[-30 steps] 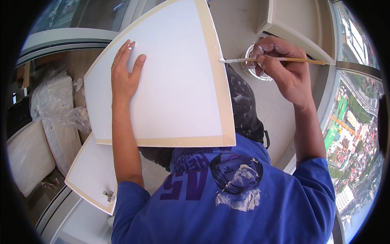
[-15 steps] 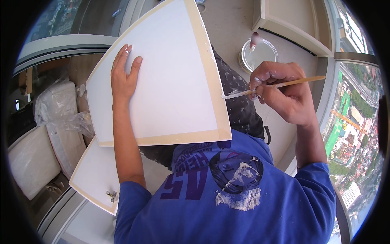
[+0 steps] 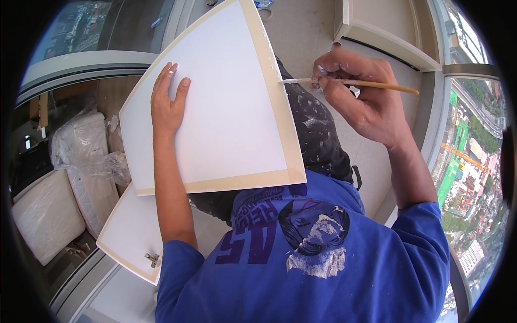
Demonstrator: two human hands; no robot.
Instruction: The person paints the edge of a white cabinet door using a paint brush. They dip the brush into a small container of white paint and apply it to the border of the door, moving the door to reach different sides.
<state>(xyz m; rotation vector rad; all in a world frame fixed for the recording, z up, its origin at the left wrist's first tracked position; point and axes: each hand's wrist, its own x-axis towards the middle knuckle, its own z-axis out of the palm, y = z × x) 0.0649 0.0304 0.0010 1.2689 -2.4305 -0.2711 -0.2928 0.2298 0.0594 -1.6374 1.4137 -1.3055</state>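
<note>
The white panel (image 3: 226,113) occupies the upper centre of the frame, above the dark trousers (image 3: 312,121); the lap presumably supports it. The left hand (image 3: 168,107), left of centre, lies flat with fingers extended, grasping nothing; its palm apparently steadies the panel. The right hand (image 3: 366,94), upper right, pinches the brush (image 3: 388,86) near its bristle end, likely for fine control. The bristles point left, at the panel's beige-bordered edge; exact contact cannot be determined.
</note>
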